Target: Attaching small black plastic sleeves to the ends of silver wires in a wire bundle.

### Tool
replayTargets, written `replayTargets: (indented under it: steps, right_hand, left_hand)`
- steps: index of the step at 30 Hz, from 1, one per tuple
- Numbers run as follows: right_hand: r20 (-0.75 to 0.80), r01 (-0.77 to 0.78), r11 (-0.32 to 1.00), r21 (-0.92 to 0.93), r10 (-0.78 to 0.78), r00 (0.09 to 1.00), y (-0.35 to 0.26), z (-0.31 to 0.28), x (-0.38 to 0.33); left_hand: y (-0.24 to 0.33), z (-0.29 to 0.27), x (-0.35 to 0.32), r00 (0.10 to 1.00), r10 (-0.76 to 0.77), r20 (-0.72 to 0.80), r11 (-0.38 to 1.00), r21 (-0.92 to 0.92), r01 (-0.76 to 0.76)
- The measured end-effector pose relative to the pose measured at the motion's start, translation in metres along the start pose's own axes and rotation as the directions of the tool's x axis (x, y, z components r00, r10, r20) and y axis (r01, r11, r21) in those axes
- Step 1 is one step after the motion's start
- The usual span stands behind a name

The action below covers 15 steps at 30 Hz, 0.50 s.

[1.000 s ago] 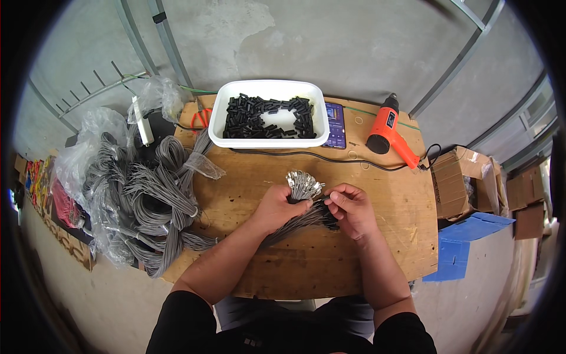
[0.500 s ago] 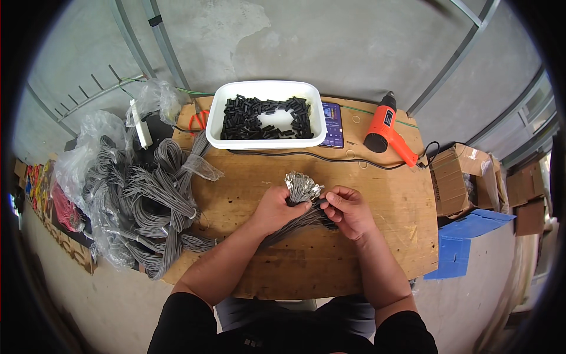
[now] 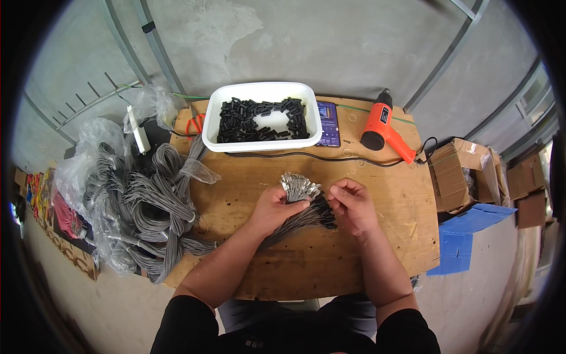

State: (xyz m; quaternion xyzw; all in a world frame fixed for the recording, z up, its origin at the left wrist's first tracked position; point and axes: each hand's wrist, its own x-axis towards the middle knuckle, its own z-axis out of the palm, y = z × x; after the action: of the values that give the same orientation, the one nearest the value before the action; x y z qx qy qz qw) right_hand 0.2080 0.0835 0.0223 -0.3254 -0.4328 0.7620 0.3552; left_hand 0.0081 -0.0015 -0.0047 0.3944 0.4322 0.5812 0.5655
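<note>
My left hand (image 3: pixel 273 207) is closed around a bundle of grey wires (image 3: pixel 282 230). Bare silver metal terminals (image 3: pixel 299 186) fan out above its thumb. On the bundle's right side, several wire ends wear black sleeves (image 3: pixel 323 213). Just right of these ends is my right hand (image 3: pixel 355 207), its thumb and fingertips brought together; whatever they pinch, if anything, is too small to make out. Beyond both hands, a white plastic tub (image 3: pixel 207 128) holds many short black tube pieces (image 3: pixel 240 121).
Coiled grey wire bundles (image 3: pixel 159 197) and clear plastic bags (image 3: pixel 88 154) crowd the left side. Behind the tub's right end lies a phone (image 3: pixel 328 125). An orange heat gun (image 3: pixel 379 125) rests at the back right, its black cord (image 3: pixel 306 154) crossing the wooden table (image 3: pixel 389 218). Red-handled pliers (image 3: pixel 195 124) lie left of the tub.
My right hand has drawn slightly up and away from the terminals, uncovering more black-sleeved ends. The left hand keeps its hold on the bundle. The whole view has shifted a little.
</note>
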Motion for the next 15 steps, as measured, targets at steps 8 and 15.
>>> replayTargets:
  steps: [8,15]
  right_hand:
    - [-0.007,0.163,0.944,-0.289,-0.172,0.985,0.013,-0.002,0.003]
    - [0.054,0.260,0.551,-0.793,-0.361,0.931,0.013,-0.013,0.012]
  left_hand:
    - [0.000,-0.003,0.001,0.998,-0.055,-0.024,0.995,0.079,0.057]
    - [-0.006,-0.005,0.003,0.998,-0.047,-0.036,0.990,0.129,0.051]
